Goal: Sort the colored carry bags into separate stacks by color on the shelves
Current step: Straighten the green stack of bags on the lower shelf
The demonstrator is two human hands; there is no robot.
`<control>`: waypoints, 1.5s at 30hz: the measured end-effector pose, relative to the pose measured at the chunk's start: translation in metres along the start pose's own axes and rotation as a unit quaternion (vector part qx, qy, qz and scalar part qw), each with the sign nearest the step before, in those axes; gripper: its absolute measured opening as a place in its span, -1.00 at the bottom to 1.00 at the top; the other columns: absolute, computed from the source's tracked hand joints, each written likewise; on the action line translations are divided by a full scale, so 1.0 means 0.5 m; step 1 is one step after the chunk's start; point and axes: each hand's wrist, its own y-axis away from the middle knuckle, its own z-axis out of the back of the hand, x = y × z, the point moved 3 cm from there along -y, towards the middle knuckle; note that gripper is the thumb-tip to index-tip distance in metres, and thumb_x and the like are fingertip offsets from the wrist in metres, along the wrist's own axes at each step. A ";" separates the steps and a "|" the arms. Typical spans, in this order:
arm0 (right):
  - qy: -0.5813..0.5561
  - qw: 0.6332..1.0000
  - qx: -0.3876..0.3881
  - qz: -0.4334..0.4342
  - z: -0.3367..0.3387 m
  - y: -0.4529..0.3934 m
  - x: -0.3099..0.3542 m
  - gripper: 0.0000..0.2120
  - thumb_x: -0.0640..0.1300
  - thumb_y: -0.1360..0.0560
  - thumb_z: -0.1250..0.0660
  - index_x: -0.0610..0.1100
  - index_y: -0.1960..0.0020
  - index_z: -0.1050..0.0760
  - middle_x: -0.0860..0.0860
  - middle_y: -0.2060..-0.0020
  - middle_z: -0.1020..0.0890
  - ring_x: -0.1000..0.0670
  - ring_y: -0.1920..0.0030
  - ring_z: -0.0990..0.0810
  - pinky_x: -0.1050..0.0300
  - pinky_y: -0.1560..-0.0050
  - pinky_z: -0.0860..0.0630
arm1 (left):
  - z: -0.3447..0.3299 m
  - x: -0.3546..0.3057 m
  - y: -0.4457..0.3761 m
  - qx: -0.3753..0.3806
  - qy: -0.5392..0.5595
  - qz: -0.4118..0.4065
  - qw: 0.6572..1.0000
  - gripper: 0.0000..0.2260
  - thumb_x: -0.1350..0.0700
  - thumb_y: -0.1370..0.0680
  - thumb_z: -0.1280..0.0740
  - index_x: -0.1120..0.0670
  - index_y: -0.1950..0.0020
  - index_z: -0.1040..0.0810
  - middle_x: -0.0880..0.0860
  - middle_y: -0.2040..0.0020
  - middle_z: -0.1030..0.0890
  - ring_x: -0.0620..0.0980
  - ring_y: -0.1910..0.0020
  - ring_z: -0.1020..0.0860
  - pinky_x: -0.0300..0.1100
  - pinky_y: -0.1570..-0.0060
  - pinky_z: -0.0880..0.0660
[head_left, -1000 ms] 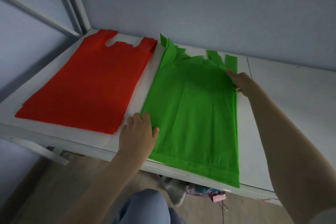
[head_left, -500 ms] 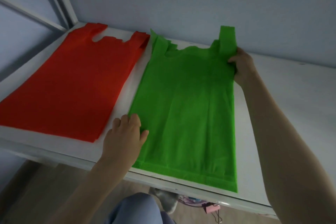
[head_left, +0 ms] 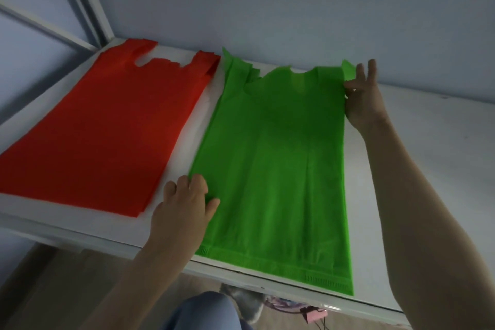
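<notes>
A flat red fabric bag stack [head_left: 107, 126] lay beside the green fabric bag stack [head_left: 276, 169] on the white shelf [head_left: 417, 169]. The left hand [head_left: 184, 209] gripped the green stack's near-left edge; the right hand [head_left: 361, 96] pinched its far-right handle, other fingers spread.

white shelf [head_left: 417, 169], red bags [head_left: 107, 136], green bags [head_left: 273, 169]

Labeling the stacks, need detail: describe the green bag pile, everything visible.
The green bag pile is bright green, matte, fabric-like, vest-style with two handle loops and a stitched bottom hem. It lies flat on the white shelf, right of the red pile and apart from it, hem slightly past the front edge. Layers fan out unevenly at the far left handle. The left hand grips its left edge; the right hand pinches the right handle.
</notes>
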 end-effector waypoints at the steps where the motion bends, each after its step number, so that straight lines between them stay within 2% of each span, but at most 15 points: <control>1: 0.037 0.999 -0.015 0.001 -0.002 0.000 -0.002 -0.11 -0.28 -0.41 -0.37 0.01 -0.54 0.10 0.01 -0.55 0.03 -0.02 -0.28 -0.42 0.00 -0.30 -0.33 | -0.002 0.001 0.001 -0.001 -0.004 0.004 1.000 -0.68 -0.11 -0.59 -0.13 0.09 -0.19 -0.37 0.02 -0.12 -0.45 -0.02 -0.18 -0.43 -0.24 -0.13 -0.45; 3: 0.046 0.996 -0.049 -0.062 0.003 -0.005 -0.027 -0.41 -0.39 -0.55 -0.13 -0.09 -0.51 -0.08 -0.10 -0.53 -0.04 -0.10 -0.40 -0.31 0.04 -0.37 -0.30 | -0.007 0.005 0.002 -0.021 -0.001 0.002 1.000 -0.71 -0.06 -0.54 -0.27 0.15 -0.08 -0.45 0.08 0.00 -0.52 0.07 -0.06 -0.52 -0.16 0.02 -0.53; 6: 0.052 0.986 -0.127 -0.098 0.017 -0.007 -0.039 -0.56 -0.26 -0.55 -0.20 -0.30 -0.41 -0.26 -0.21 -0.14 -0.47 -0.09 0.06 -0.54 0.18 0.10 -0.57 | -0.025 0.014 0.002 -0.033 -0.004 -0.014 0.999 -0.73 0.06 -0.34 -0.51 0.21 0.19 -0.53 0.14 0.30 -0.56 0.15 0.29 -0.58 -0.11 0.43 -0.55; 8: 0.065 0.977 -0.152 -0.133 0.023 -0.012 -0.041 -0.52 -0.15 -0.56 -0.24 -0.31 -0.40 -0.25 -0.13 0.10 -0.49 -0.02 0.24 -0.51 0.18 0.27 -0.52 | -0.027 0.014 0.000 -0.043 -0.013 -0.030 0.999 -0.70 0.08 -0.25 -0.58 0.20 0.26 -0.52 0.12 0.38 -0.53 0.13 0.39 -0.57 -0.16 0.54 -0.52; 13: 0.150 0.957 -0.066 -0.238 0.003 -0.014 -0.041 -0.52 0.10 -0.54 -0.21 -0.24 -0.28 -0.37 -0.09 0.13 -0.60 -0.03 0.12 -0.61 0.17 -0.01 -0.58 | -0.028 0.015 0.002 -0.052 -0.006 -0.045 0.998 -0.69 0.07 -0.21 -0.58 0.19 0.29 -0.51 0.10 0.41 -0.52 0.09 0.44 -0.55 -0.20 0.58 -0.51; 19: 0.212 0.954 -0.062 -0.203 -0.009 -0.046 -0.034 -0.64 0.02 -0.50 -0.29 -0.20 -0.17 -0.48 -0.02 0.35 -0.70 0.07 0.54 -0.65 0.27 0.54 -0.54 | -0.031 0.020 0.000 -0.051 0.001 -0.049 0.998 -0.69 0.06 -0.21 -0.56 0.19 0.29 -0.52 0.10 0.41 -0.52 0.08 0.45 -0.55 -0.21 0.59 -0.52; 22: 0.216 0.960 -0.074 -0.160 0.003 -0.068 -0.034 -0.54 -0.11 -0.46 -0.31 -0.21 -0.32 -0.43 -0.11 -0.02 -0.68 0.04 0.48 -0.68 0.21 0.46 -0.57 | -0.031 0.022 -0.002 -0.038 -0.001 -0.049 0.998 -0.70 0.03 -0.22 -0.53 0.18 0.29 -0.52 0.08 0.42 -0.51 0.06 0.46 -0.55 -0.23 0.59 -0.52; 26: 0.124 0.984 -0.091 -0.091 -0.030 -0.032 0.007 -0.55 -0.33 -0.46 -0.19 -0.27 -0.35 -0.38 0.02 0.37 -0.70 0.01 0.39 -0.68 0.20 0.42 -0.60 | -0.028 0.022 -0.005 -0.005 -0.004 -0.050 0.999 -0.67 0.02 -0.17 -0.57 0.17 0.31 -0.51 0.06 0.44 -0.51 0.03 0.48 -0.54 -0.26 0.58 -0.50; 28: 0.098 0.988 -0.102 -0.061 -0.038 -0.009 0.020 -0.49 -0.47 -0.44 -0.09 -0.20 -0.35 -0.35 -0.02 0.23 -0.65 -0.05 0.23 -0.63 0.14 0.34 -0.61 | -0.023 0.019 -0.006 0.002 -0.001 -0.052 0.999 -0.67 0.04 -0.19 -0.58 0.18 0.29 -0.52 0.07 0.41 -0.52 0.04 0.45 -0.55 -0.24 0.54 -0.50; 33: 0.247 0.956 -0.084 -0.136 -0.028 0.035 0.012 -0.69 -0.42 -0.55 -0.08 -0.13 0.29 -0.31 -0.04 0.29 -0.44 0.06 0.32 -0.43 0.20 0.29 -0.44 | 0.001 0.004 -0.014 0.067 -0.024 -0.001 0.997 -0.69 -0.13 -0.59 -0.13 0.06 -0.18 -0.35 -0.02 -0.09 -0.44 -0.06 -0.15 -0.44 -0.28 -0.11 -0.47; 35: 0.312 0.934 -0.110 -0.134 -0.019 0.052 0.017 -0.73 -0.39 -0.56 -0.09 -0.19 0.28 -0.33 -0.09 0.27 -0.44 0.05 0.34 -0.40 0.15 0.25 -0.44 | 0.015 -0.001 -0.025 0.104 0.000 -0.003 0.995 -0.73 -0.13 -0.59 -0.13 0.05 -0.11 -0.34 -0.05 0.04 -0.41 -0.10 0.01 -0.45 -0.27 -0.01 -0.49; 38: 0.378 0.904 -0.098 -0.174 -0.010 0.094 0.002 -0.80 -0.37 -0.56 -0.14 -0.38 -0.15 -0.43 -0.22 0.02 -0.47 -0.02 0.23 -0.46 0.17 0.24 -0.46 | 0.033 -0.001 -0.071 0.177 0.064 0.032 0.982 -0.74 -0.07 -0.60 -0.17 0.12 0.02 -0.40 -0.06 0.34 -0.34 -0.14 0.46 -0.29 -0.35 0.49 -0.27; 41: 0.442 0.874 -0.095 -0.178 -0.004 0.138 -0.030 -0.68 -0.30 -0.53 -0.24 -0.37 -0.26 -0.39 -0.28 -0.05 -0.54 -0.13 -0.01 -0.50 -0.04 -0.14 -0.52 | 0.032 0.000 -0.167 0.147 0.087 0.030 0.985 -0.72 0.00 -0.62 -0.17 0.20 -0.12 -0.45 -0.01 0.36 -0.39 -0.10 0.50 -0.30 -0.33 0.52 -0.25; 43: 0.460 0.865 -0.118 -0.162 -0.007 0.172 -0.042 -0.59 -0.20 -0.51 -0.31 -0.33 -0.31 -0.37 -0.26 -0.12 -0.52 -0.17 -0.07 -0.51 -0.10 -0.23 -0.49 | 0.026 -0.005 -0.229 0.107 0.089 0.029 0.990 -0.63 0.01 -0.62 -0.19 0.23 -0.31 -0.37 0.12 0.07 -0.54 0.05 0.23 -0.52 -0.20 0.27 -0.45; 45: 0.481 0.854 -0.120 -0.158 -0.015 0.208 -0.051 -0.49 -0.09 -0.50 -0.33 -0.28 -0.36 -0.31 -0.27 -0.26 -0.45 -0.20 -0.14 -0.50 -0.09 -0.25 -0.46 | 0.016 -0.009 -0.287 0.079 0.097 0.063 0.990 -0.50 -0.01 -0.60 -0.21 0.24 -0.45 -0.23 0.25 -0.32 -0.40 0.22 -0.27 -0.43 -0.02 -0.19 -0.42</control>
